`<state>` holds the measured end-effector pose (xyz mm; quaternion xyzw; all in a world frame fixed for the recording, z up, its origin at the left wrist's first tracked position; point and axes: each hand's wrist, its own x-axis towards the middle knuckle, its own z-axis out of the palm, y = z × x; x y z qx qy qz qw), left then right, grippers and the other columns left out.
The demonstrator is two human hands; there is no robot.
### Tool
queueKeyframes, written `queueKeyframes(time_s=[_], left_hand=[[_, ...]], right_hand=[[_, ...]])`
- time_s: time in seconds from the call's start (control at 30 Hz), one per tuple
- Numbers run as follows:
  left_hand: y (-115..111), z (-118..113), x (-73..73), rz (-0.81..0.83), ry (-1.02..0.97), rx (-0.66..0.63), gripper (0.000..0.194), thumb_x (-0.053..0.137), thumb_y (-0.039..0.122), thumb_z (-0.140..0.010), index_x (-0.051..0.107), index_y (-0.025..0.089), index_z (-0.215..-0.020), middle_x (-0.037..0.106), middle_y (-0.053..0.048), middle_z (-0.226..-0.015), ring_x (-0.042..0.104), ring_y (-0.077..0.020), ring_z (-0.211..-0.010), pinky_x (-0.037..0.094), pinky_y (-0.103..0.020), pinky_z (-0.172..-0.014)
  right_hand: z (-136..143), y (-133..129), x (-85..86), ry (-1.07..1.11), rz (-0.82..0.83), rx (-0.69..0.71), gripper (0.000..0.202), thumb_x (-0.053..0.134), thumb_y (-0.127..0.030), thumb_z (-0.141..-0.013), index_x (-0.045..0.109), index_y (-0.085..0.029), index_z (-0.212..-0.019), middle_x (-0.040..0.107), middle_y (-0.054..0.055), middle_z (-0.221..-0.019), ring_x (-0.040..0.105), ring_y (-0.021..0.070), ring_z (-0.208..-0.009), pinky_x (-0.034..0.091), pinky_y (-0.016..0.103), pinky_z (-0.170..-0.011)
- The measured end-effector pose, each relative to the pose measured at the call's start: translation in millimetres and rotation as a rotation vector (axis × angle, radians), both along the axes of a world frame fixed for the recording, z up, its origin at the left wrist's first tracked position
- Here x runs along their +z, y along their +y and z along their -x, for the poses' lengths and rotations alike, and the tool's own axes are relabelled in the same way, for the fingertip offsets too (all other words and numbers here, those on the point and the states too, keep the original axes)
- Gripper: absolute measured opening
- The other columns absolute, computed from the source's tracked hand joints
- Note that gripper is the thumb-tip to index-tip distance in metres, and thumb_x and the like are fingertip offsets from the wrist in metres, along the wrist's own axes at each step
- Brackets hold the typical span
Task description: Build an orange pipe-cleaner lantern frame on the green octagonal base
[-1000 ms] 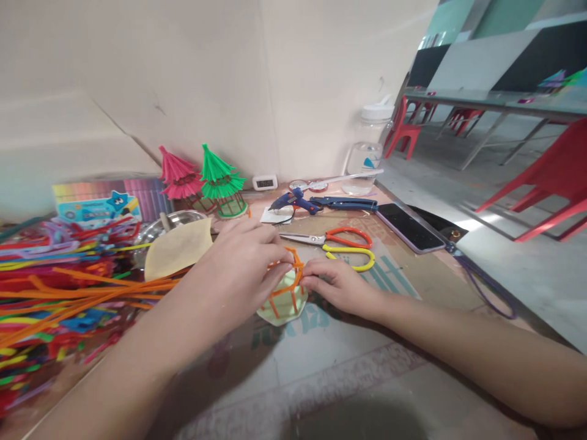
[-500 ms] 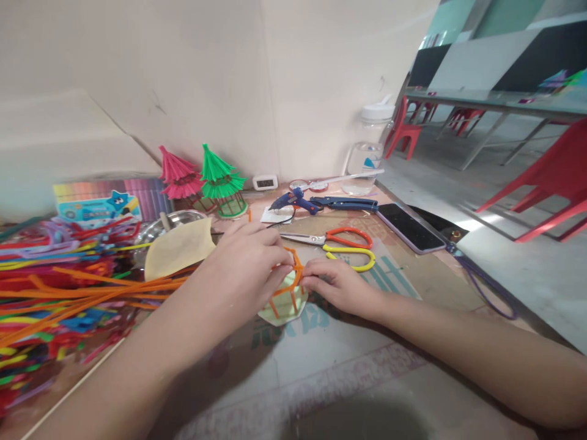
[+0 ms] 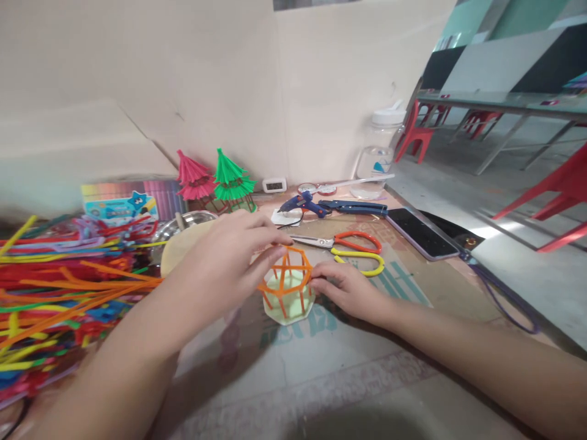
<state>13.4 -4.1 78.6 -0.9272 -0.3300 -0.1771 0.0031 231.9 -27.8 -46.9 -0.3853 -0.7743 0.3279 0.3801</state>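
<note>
On the table before me stands a small cage-like frame of orange pipe cleaners (image 3: 282,293), its short posts rising from a pale green octagonal base (image 3: 290,313). With fingertips together, my right hand (image 3: 343,290) pinches the right edge of the frame. Over its upper left side my left hand (image 3: 250,247) hovers, thumb and fingers apart, with nothing visible between them. Part of the frame's left side is hidden behind that hand. Just beyond lie scissors (image 3: 358,243) with one red and one yellow handle.
Loose coloured pipe cleaners (image 3: 68,293) heap on the left, near a metal bowl (image 3: 199,217). Behind stand a pink model (image 3: 195,177) and a green model (image 3: 233,177). A blue glue gun (image 3: 305,203), pliers (image 3: 353,208), a phone (image 3: 422,234) and a water bottle (image 3: 376,153) line the back.
My left hand has drawn back left from the frame and its fingers have parted, so more of the frame shows. My right hand stays at its right edge. The view has shifted slightly left.
</note>
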Motion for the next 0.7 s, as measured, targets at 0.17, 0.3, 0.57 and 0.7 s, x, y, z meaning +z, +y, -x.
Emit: queueKeyframes(time_s=[0.17,0.3,0.57,0.7], left_hand=[[8,17,-6.4,0.038,-0.044,0.1,0.028,0.053,0.037,-0.094,0.074,0.02,-0.089,0.067,-0.007,-0.099,0.06,-0.0218,-0.094,0.046,-0.036,-0.082],[7,20,-16.2,0.151,-0.085,0.071,0.028,0.053,0.039,-0.095,0.076,0.025,-0.089,0.064,-0.005,-0.125,0.06,-0.0222,-0.112,0.047,-0.04,-0.095],[0,11,-29.0,0.337,-0.194,0.05,0.027,0.051,0.033,-0.095,0.076,0.023,-0.094,0.058,-0.007,-0.14,0.052,-0.025,-0.131,0.041,-0.047,-0.11],[-1,3,-29.9,0.449,-0.236,0.066,0.028,0.049,0.027,-0.092,0.075,0.022,-0.083,0.061,-0.005,-0.138,0.052,-0.0254,-0.132,0.041,-0.049,-0.11]], right_hand=[[0,-1,-6.1,-0.028,-0.046,-0.061,0.015,0.055,-0.02,-0.092,0.07,-0.02,-0.091,0.075,0.005,-0.091,0.068,0.0176,-0.083,0.052,0.029,-0.077],[-3,-3,-5.8,-0.062,-0.164,-0.097,0.016,0.053,-0.022,-0.094,0.069,-0.02,-0.091,0.074,0.006,-0.088,0.067,0.0177,-0.082,0.052,0.03,-0.075],[-11,-2,-4.4,-0.134,-0.38,-0.099,0.017,0.051,-0.023,-0.098,0.066,-0.019,-0.09,0.07,0.006,-0.079,0.063,0.0166,-0.074,0.049,0.028,-0.068],[-12,-2,-6.0,-0.14,-0.431,-0.079,0.017,0.051,-0.023,-0.098,0.066,-0.018,-0.093,0.07,0.006,-0.078,0.062,0.0168,-0.073,0.048,0.029,-0.067]])
